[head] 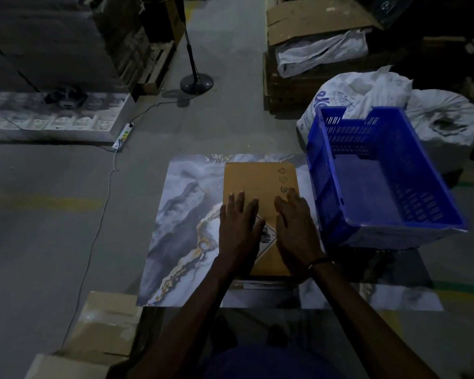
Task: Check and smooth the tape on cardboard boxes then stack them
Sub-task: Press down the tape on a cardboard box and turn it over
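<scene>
- Both hands are lying flat on top of the cardboard box (259,187), which is sitting dead centre on the marble-patterned board (181,228).
- The left hand (240,228) is pressing down with its fingers straight and spread, pointing toward twelve o'clock.
- The right hand (294,228) is doing the same just beside it at three o'clock, palm down, fingers stretched out; a dark band is showing at that wrist.
- A diamond label (268,233) is peeking out between the two hands.
- In this dim light I cannot make out any tape on the box.
- The blue crate (340,203) is tilting at three o'clock from the box, right beside it.
- White sacks (367,91) are bulging behind the crate, toward one o'clock.
- More cartons (104,324) are waiting at seven o'clock, near the person's left forearm.
- A fan stand (196,82) is standing at twelve o'clock, well apart from the board.
</scene>
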The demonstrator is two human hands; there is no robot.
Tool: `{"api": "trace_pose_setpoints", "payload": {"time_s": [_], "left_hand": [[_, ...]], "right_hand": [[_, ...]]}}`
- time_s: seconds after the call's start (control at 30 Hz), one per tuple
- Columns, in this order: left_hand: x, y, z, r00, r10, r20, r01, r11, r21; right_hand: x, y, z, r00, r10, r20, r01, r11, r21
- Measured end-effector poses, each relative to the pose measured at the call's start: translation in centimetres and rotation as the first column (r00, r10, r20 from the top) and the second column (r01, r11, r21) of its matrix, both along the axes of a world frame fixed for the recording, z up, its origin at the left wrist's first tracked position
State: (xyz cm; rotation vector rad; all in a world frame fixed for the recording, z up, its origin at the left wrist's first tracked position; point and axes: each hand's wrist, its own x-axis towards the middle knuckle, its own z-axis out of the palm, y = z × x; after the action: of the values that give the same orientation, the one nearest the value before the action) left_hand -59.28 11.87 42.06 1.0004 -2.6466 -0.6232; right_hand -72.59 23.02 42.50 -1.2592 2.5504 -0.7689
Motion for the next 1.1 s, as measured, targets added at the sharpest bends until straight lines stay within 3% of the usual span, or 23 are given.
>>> {"api": "trace_pose_setpoints", "payload": {"time_s": [0.07,0.13,0.3,0.5,0.67,1.1], "left_hand": [[-0.8,-0.4,0.3,0.997,-0.066,0.036,0.065,0.997,0.043],[-1.3,-0.4,0.3,0.992,-0.086,0.095,0.082,0.996,0.043],[-1.4,-0.4,0.4,0.99,-0.089,0.111,0.084,0.995,0.049],[0.1,-0.4,3.4,0.962,-0.149,0.227,0.107,0.976,0.19],[1.4,1.2,4.0,0.949,-0.151,0.275,0.13,0.987,0.096],[2.1,2.8,1.4,0.951,-0.156,0.266,0.132,0.985,0.107]], "right_hand": [[0.4,-0.7,0.0,0.996,0.049,-0.071,-0.042,0.995,0.095],[0.7,-0.9,0.1,0.998,0.035,-0.044,-0.028,0.99,0.14],[0.4,-0.7,0.8,0.998,0.053,-0.042,-0.046,0.987,0.151],[0.7,0.8,3.0,0.995,0.096,0.003,-0.094,0.977,0.193],[2.7,2.0,3.3,0.991,0.122,0.061,-0.132,0.971,0.199],[4.1,2.7,2.8,0.982,0.165,0.091,-0.182,0.957,0.225]]}}
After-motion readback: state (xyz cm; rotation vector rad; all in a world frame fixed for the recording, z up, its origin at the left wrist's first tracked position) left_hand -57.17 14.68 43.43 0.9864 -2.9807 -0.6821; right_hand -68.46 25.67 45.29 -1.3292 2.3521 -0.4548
